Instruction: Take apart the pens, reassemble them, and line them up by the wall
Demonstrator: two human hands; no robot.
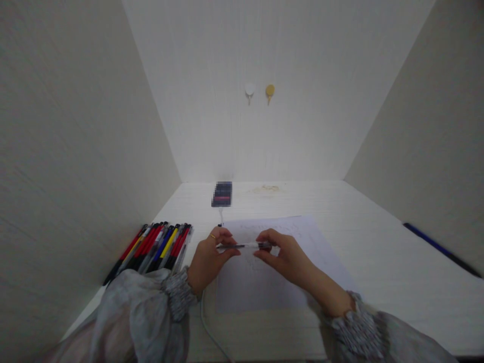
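Note:
Both hands hold one slim clear pen [249, 245] level above a sheet of paper [264, 292]. Its dark end lies between the thumb and fingers of my left hand [212, 257], which wears a ring. At the other end, my right hand [284, 252] pinches the pen between thumb and fingers. The fingertips hide parts of the pen, so I cannot tell whether it is in one piece. Faint writing shows on the paper beneath.
Left of my hands lies a row of several pens [161, 247] in red, yellow, blue, black and clear. A phone-like device [222, 194] with a cable stands near the back wall. One blue-and-black pen [440, 248] lies along the right panel. Two hooks [269, 91] are on the wall.

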